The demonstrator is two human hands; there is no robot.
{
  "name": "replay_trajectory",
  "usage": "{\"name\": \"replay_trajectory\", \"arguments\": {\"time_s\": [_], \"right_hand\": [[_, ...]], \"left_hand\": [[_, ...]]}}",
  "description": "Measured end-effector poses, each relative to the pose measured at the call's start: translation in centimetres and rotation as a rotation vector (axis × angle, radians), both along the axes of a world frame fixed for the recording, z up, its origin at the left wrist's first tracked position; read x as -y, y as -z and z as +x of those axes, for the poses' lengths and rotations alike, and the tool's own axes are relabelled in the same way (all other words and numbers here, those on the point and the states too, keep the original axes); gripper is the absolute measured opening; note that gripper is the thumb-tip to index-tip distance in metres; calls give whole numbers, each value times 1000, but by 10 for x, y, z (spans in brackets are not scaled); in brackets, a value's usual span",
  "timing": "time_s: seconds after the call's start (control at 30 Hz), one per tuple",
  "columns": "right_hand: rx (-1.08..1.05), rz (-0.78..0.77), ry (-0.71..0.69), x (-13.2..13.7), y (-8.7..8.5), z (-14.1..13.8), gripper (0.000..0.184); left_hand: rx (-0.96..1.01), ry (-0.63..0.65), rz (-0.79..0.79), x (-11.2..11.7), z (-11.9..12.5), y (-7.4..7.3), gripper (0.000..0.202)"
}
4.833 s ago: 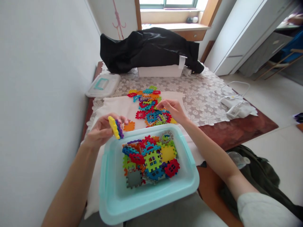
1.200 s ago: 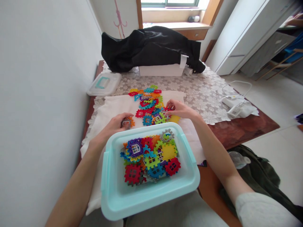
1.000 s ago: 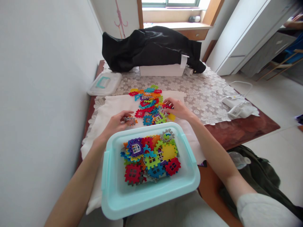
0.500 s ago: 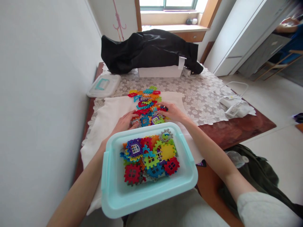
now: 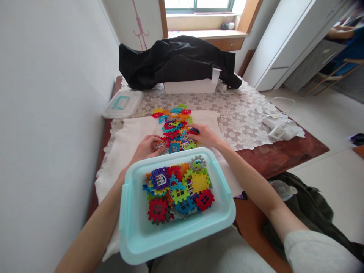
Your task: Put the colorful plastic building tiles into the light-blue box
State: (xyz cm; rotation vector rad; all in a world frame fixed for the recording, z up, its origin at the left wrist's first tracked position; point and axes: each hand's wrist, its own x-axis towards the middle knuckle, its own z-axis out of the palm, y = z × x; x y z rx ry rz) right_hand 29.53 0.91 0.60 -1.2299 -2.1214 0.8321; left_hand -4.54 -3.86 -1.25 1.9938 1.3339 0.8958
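Flat, tooth-edged plastic building tiles [image 5: 175, 146] in many colours lie in a heap on a white cloth. At the heap's left side my left hand [image 5: 148, 147] has its thumb and fingers closed on a grey-and-orange building tile [image 5: 159, 146]. On the opposite side, my right hand [image 5: 207, 135] curls around a few dark blue and red tiles [image 5: 194, 131]; its fingertips are partly hidden. Between my forearms, close to my body, sits a light turquoise tub [image 5: 136, 235] holding more tiles, among them a yellow tile [image 5: 200, 182] and a purple window tile [image 5: 160, 178].
A clear lid [image 5: 123, 104] lies at the table's left edge. Black fabric [image 5: 176, 60] drapes over a white box [image 5: 190, 87] at the back. A white device with a cable [image 5: 275, 123] rests at right. A dark bag [image 5: 307, 204] and a person's arm [image 5: 341, 32] are further right.
My left hand has shifted slightly left, drawing the grey-and-orange building tile a little away from the heap. My right hand stays nearly in place. The whole view has drifted slightly.
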Motion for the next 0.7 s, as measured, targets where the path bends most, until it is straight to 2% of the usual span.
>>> {"name": "replay_trajectory", "arguments": {"time_s": [0.13, 0.3, 0.53, 0.7], "right_hand": [[-9, 7, -9, -1, 2, -1, 44], [-21, -5, -9, -2, 7, -3, 48], [-12, 8, -1, -4, 12, -4, 47], [-6, 16, -17, -4, 14, -4, 49]], "left_hand": [[26, -76, 4, 1, -1, 1, 40], [-65, 5, -16, 1, 5, 1, 34], [-144, 45, -43, 0, 7, -1, 48], [107, -31, -215, 5, 7, 0, 53]]}}
